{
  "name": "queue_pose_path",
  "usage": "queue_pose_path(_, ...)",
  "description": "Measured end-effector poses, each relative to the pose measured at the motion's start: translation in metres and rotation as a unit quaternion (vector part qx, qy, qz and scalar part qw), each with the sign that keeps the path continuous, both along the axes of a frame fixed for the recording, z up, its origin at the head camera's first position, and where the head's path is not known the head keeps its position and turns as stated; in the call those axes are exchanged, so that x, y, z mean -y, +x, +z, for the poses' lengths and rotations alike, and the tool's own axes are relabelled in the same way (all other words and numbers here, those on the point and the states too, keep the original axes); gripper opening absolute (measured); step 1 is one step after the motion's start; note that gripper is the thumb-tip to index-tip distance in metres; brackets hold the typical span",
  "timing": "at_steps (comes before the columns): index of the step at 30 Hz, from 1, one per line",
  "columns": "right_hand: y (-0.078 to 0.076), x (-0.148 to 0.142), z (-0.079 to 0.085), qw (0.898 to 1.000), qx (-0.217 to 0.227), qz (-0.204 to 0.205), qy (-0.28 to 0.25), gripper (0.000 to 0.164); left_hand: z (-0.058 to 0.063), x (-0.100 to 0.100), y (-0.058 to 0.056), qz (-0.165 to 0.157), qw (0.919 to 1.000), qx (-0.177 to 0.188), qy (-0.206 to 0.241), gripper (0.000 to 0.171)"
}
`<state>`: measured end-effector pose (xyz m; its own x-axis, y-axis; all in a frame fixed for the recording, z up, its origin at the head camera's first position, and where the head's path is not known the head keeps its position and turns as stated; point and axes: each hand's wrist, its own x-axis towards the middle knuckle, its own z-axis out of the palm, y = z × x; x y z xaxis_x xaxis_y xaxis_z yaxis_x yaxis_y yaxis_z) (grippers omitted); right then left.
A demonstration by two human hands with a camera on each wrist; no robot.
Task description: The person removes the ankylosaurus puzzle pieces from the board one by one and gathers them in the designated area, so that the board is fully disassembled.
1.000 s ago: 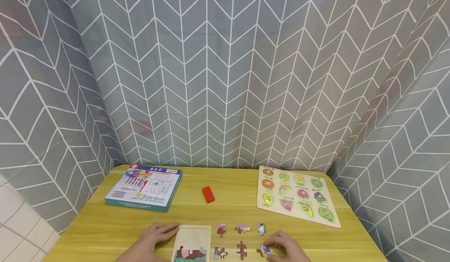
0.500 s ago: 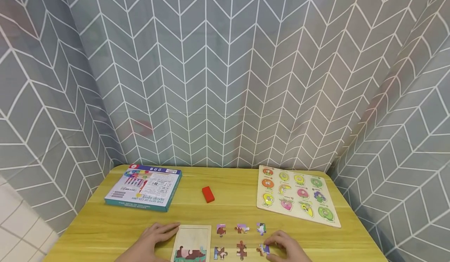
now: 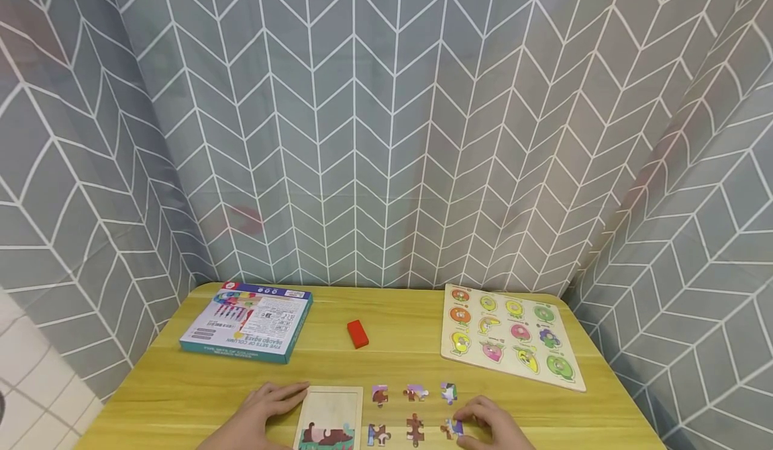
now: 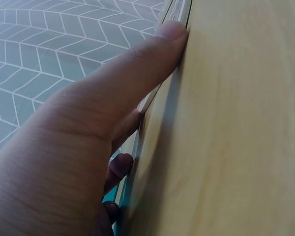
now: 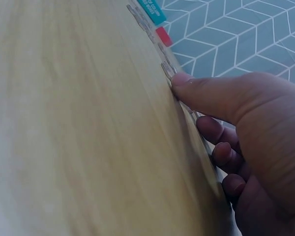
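A wooden puzzle tray lies at the table's front, its lower part filled with brown, pink and green puzzle pieces. My left hand rests against the tray's left side, index finger at its upper corner. In the left wrist view the left thumb lies nearly straight along the edge. On the right, my right hand pinches a blue and brown jigsaw piece between thumb and index finger, flat on the table. Other loose pieces lie between: brown-purple, purple, green-white, blue-brown and brown.
A boxed set lies at the back left of the wooden table. Near the back middle is a red block. A fruit puzzle board lies at the back right. Grey patterned curtains enclose the table.
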<state>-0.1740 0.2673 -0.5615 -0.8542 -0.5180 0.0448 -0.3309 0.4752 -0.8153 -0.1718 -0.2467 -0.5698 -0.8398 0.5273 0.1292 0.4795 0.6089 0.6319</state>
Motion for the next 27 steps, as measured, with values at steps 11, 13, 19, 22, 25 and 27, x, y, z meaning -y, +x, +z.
queue_pose_path(11,-0.0008,-0.0009,0.0005,1.0,0.008,0.005,-0.002,0.026,0.0003,0.0004,0.0002,0.005,0.9997,0.023,0.001,0.086)
queue_pose_path(13,-0.0005,-0.0009,0.0006,1.0,0.002,0.007,-0.005,0.026,0.0007,0.0007,0.0002,0.005,0.9996,0.029,0.002,0.086)
queue_pose_path(19,-0.0001,-0.0011,0.0002,1.0,-0.021,0.017,-0.011,0.025,0.001,0.0014,-0.0001,-0.001,0.9997,0.023,-0.002,0.086)
queue_pose_path(22,-0.0005,-0.0004,0.0002,1.0,-0.025,0.013,-0.008,0.025,0.0008,0.0018,-0.0005,-0.002,0.9998,0.019,-0.004,0.086)
queue_pose_path(25,-0.0006,0.0004,0.0012,1.0,-0.021,0.009,-0.004,0.027,0.0009,0.0016,-0.001,-0.004,0.9998,0.017,-0.004,0.086)
queue_pose_path(27,-0.0002,0.0008,0.0031,1.0,-0.011,0.006,0.0,0.027,0.0013,0.001,-0.0014,-0.005,0.9999,0.014,-0.003,0.086)
